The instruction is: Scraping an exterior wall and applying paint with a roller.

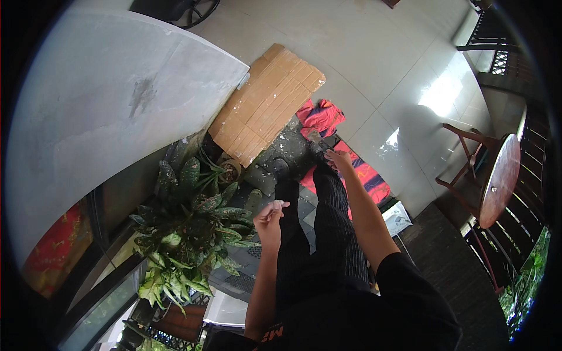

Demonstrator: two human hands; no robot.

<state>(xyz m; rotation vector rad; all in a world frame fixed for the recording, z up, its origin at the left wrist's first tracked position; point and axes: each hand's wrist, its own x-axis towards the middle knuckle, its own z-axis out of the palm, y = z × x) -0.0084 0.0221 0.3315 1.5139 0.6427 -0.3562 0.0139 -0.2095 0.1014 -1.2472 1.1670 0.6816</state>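
Observation:
My right hand (pixel 339 160) is closed around the handle of a putty knife (pixel 319 141), whose blade points up and left over the floor, close to a crumpled red and dark patterned cloth (pixel 322 116). My left hand (pixel 268 218) is raised in front of my left leg, beside the potted plants. Its fingers are curled and a whitish smear or small bit shows at the fingertips; I cannot tell whether it grips anything. Flattened cardboard (pixel 268 103) with white specks lies along the base of the white wall (pixel 131 74), which has a grey patch.
Leafy plants (pixel 197 219) and a small pot (pixel 229 171) stand at left. Another red patterned cloth (pixel 369 175) lies along the tile edge at right, near a white container (pixel 397 218). A round wooden table (pixel 499 182) stands farther right. Dark paving under my feet bears white specks.

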